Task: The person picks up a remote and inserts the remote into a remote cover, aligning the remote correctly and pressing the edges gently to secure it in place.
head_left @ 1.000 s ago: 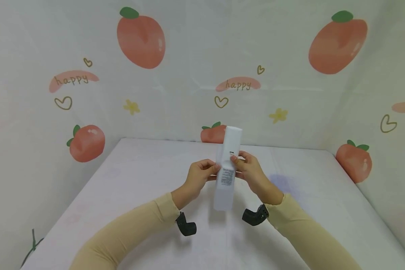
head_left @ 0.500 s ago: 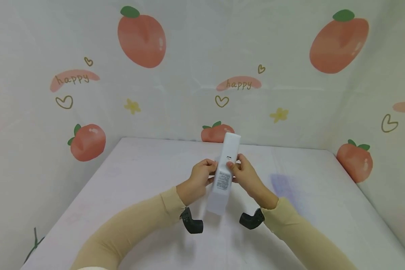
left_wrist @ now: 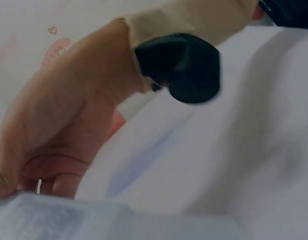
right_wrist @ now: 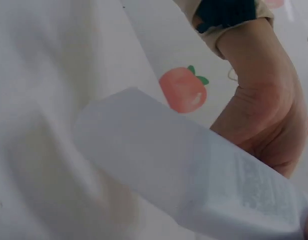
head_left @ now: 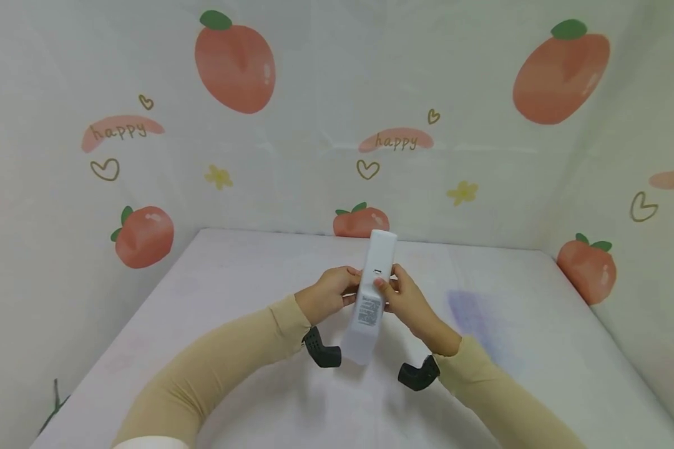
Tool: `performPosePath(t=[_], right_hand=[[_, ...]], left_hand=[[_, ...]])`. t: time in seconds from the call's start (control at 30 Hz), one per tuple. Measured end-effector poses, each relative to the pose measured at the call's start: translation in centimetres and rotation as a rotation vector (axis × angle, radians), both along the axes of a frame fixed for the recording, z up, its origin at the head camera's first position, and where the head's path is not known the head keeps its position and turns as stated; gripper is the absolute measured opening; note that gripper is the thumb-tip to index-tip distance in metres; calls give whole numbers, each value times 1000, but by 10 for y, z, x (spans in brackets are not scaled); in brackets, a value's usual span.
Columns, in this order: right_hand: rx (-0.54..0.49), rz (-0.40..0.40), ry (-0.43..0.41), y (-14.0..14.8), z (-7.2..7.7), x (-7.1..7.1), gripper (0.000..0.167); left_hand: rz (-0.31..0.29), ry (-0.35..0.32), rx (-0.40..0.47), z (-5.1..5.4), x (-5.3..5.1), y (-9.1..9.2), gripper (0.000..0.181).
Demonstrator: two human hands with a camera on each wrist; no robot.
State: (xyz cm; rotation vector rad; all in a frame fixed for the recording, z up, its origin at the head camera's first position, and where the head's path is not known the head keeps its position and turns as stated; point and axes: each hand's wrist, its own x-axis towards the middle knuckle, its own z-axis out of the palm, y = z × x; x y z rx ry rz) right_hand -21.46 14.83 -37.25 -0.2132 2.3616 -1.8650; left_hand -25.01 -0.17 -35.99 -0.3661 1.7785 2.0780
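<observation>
Both hands hold a long white plastic device, tilted with its frosted lower end toward me, over the table. Its face carries a small dark slot and a block of grey print; its exact kind is unclear. My left hand grips the left side, most fingertips hidden behind it. From the right, my right hand grips it, thumb on the face just below the slot. The left wrist view shows the right hand above the device; the right wrist view shows the left hand behind it.
A white-covered table with a purple stain lies below. Around it hangs a white curtain printed with peaches. Black wrist cameras jut below the left sleeve and the right sleeve.
The device has come down slightly and nearer to me, and tilts more, its lower end swung left. Both hands have kept hold of it and moved down with it.
</observation>
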Motion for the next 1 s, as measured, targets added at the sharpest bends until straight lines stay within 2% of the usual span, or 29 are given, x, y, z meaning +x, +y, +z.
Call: performPosePath(t=[0.07, 0.17, 0.37, 0.43, 0.53, 0.77, 0.9, 1.0], right_hand=[[-12, 6, -12, 1, 0, 0, 27], [-43, 17, -37, 5, 2, -2, 27], [-124, 17, -82, 13, 8, -6, 35], [-140, 12, -78, 14, 9, -7, 37], [-152, -7, -81, 15, 9, -9, 36], [-154, 7, -123, 16, 5, -11, 34], [-162, 32, -138, 16, 3, -12, 38], [-170, 42, -144, 14, 3, -11, 42]], left_hand=[[-16, 22, -15, -1, 0, -2, 7], [-26, 91, -14, -6, 1, -4, 4], [0, 327, 10, -11, 5, -5, 17], [0, 378, -1, -12, 6, -5, 16], [-30, 403, -36, -13, 7, -6, 19], [-202, 461, -221, -16, 11, -11, 39], [-243, 477, -274, -17, 12, -13, 42], [-246, 480, -291, -19, 11, -13, 39]])
